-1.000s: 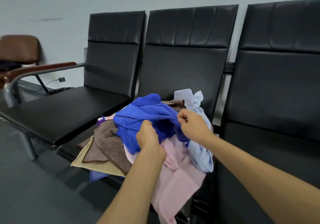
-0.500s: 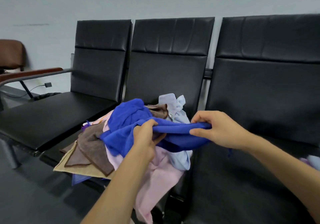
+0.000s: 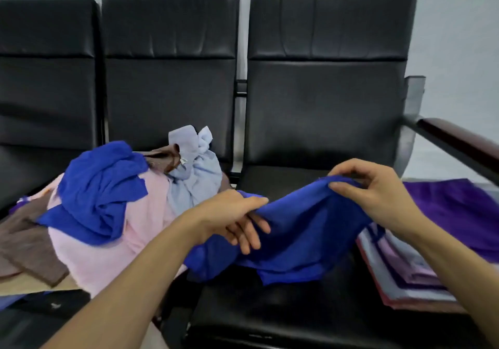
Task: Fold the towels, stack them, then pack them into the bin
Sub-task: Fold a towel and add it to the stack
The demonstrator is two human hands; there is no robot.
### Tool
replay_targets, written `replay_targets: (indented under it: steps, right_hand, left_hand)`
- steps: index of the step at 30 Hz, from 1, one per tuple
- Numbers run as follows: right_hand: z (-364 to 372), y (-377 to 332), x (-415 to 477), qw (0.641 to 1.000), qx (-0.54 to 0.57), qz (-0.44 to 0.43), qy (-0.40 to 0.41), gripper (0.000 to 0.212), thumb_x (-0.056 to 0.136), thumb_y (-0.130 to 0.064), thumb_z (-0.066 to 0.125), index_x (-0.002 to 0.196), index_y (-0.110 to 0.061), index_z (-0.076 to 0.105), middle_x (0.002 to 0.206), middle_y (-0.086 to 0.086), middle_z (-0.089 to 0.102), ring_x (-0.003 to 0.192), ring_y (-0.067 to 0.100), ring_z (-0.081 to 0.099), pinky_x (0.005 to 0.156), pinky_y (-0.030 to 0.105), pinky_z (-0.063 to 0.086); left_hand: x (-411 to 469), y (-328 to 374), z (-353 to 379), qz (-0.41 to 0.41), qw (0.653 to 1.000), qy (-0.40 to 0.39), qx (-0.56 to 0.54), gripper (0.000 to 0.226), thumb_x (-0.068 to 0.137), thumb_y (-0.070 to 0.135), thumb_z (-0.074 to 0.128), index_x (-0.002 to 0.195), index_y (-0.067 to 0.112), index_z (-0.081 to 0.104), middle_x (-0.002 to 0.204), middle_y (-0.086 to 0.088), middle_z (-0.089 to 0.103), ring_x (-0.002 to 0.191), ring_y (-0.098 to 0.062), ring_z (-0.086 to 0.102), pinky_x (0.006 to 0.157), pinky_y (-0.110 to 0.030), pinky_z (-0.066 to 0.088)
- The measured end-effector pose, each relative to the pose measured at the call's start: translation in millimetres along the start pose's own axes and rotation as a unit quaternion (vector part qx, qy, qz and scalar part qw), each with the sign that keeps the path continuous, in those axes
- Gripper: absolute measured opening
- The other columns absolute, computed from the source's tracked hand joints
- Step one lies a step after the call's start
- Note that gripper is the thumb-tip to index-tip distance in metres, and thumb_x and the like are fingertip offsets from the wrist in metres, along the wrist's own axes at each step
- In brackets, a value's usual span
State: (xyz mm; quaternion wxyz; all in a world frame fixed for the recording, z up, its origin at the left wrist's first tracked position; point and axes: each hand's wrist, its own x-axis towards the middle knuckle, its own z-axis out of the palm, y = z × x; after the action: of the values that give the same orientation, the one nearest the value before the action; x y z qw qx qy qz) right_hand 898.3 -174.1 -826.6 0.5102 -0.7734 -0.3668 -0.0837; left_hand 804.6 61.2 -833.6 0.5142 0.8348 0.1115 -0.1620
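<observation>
Head view: the left hand (image 3: 232,219) is gripping one edge of the blue towel (image 3: 305,229). The right hand (image 3: 378,194) is pinching the other. The towel is sagging above the seat (image 3: 270,308), between pile (image 3: 129,213) and stack (image 3: 405,273).

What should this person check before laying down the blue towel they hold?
1. Left hand grips towel: ok.
2. Right hand pinches its top edge: ok.
3. Towel spread flat: not ok, it sags bunched.
4. Bare seat under it: ok.
5. Stack at the seat's right: ok.
6. Bin's place: cannot tell, not in view.
</observation>
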Motion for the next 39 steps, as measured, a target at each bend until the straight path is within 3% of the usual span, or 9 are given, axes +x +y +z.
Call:
replay_targets:
  steps: [3,6,8,10,18,23,27,32,39]
  right_hand:
    - [-13.7,13.3,-6.7,0.998,-0.058,0.015,-0.023,0.029,0.079,0.007,0.069,0.076,-0.022,0.068,0.076,-0.007,0.070,0.073,-0.002,0.064,0.072,0.009,0.046]
    - [-20.3,14.5,-14.1,0.996,-0.081,0.022,-0.042,0.021,0.079,0.002,0.072,0.079,-0.018,0.070,0.078,-0.007,0.071,0.072,-0.002,0.065,0.072,0.012,0.048]
    - [-20.4,14.9,-20.6,0.993,-0.104,0.024,-0.042,0.017,0.079,-0.004,0.073,0.079,-0.021,0.071,0.079,-0.007,0.072,0.074,0.001,0.066,0.074,0.017,0.050]
    - [-19.4,14.3,-25.8,0.991,-0.131,0.018,-0.035,0.016,0.079,-0.008,0.074,0.079,-0.024,0.071,0.080,-0.009,0.072,0.077,0.002,0.066,0.075,0.017,0.050]
    - [-35.5,15.6,-28.6,0.965,-0.263,0.007,0.007,0.004,0.084,-0.023,0.071,0.087,-0.022,0.073,0.076,-0.014,0.066,0.069,-0.006,0.058,0.067,0.001,0.038]
    - [-50.9,17.6,-31.1,0.947,-0.319,0.043,0.004,0.017,0.084,-0.041,0.067,0.079,-0.026,0.071,0.073,-0.009,0.068,0.073,0.011,0.061,0.069,0.039,0.053]
    - [-59.8,16.1,-28.9,0.941,-0.331,0.069,0.004,0.024,0.082,-0.047,0.065,0.069,-0.027,0.063,0.065,-0.011,0.062,0.067,0.007,0.056,0.061,0.035,0.048]
    - [-72.4,15.6,-25.6,0.942,-0.318,0.099,-0.048,0.009,0.091,-0.027,0.062,0.082,-0.027,0.063,0.077,-0.009,0.065,0.074,0.010,0.058,0.063,0.019,0.039]
    - [-70.6,15.7,-21.4,0.937,-0.296,0.166,-0.077,0.008,0.085,-0.026,0.070,0.079,-0.028,0.066,0.078,-0.010,0.067,0.076,0.009,0.059,0.067,0.026,0.039]
  left_hand:
    - [17.4,0.0,13.1,-0.010,0.971,0.067,0.228,0.063,0.098,0.053,0.034,0.058,0.013,0.062,0.042,0.000,0.059,0.039,-0.014,0.057,0.048,-0.019,0.043]
    - [38.4,-4.3,27.3,0.141,0.933,0.222,0.244,0.030,0.092,0.040,0.057,0.074,0.020,0.068,0.065,0.007,0.068,0.069,-0.013,0.066,0.072,-0.026,0.051]
    - [43.6,0.5,42.3,0.217,0.951,0.151,0.162,0.009,0.087,0.028,0.065,0.096,0.027,0.067,0.090,0.007,0.070,0.089,-0.011,0.066,0.085,-0.028,0.052]
    - [47.3,4.5,60.9,0.252,0.957,0.050,0.135,0.028,0.080,0.031,0.070,0.106,0.031,0.063,0.102,0.008,0.069,0.097,-0.007,0.065,0.091,-0.029,0.051]
    - [44.3,9.8,68.4,0.267,0.931,0.044,0.244,0.020,0.077,0.037,0.075,0.084,0.024,0.062,0.081,0.011,0.064,0.073,-0.004,0.058,0.069,-0.025,0.048]
    - [30.7,-0.3,28.2,0.251,0.915,0.072,0.307,0.029,0.079,0.040,0.074,0.071,0.020,0.055,0.063,0.007,0.052,0.059,-0.006,0.045,0.058,-0.025,0.037]
    - [18.6,-14.4,-6.6,0.205,0.917,0.092,0.329,0.028,0.084,0.037,0.069,0.068,0.023,0.052,0.059,0.014,0.051,0.058,-0.001,0.046,0.056,-0.017,0.036]
    - [-0.2,-24.8,-33.5,0.145,0.957,0.081,0.237,0.027,0.095,0.020,0.056,0.070,0.013,0.051,0.056,0.007,0.052,0.048,-0.003,0.050,0.052,-0.013,0.041]
    - [2.1,-31.5,-45.2,0.125,0.967,0.190,0.117,0.015,0.094,0.010,0.056,0.086,0.000,0.063,0.045,0.006,0.045,0.039,-0.010,0.041,0.043,-0.017,0.034]
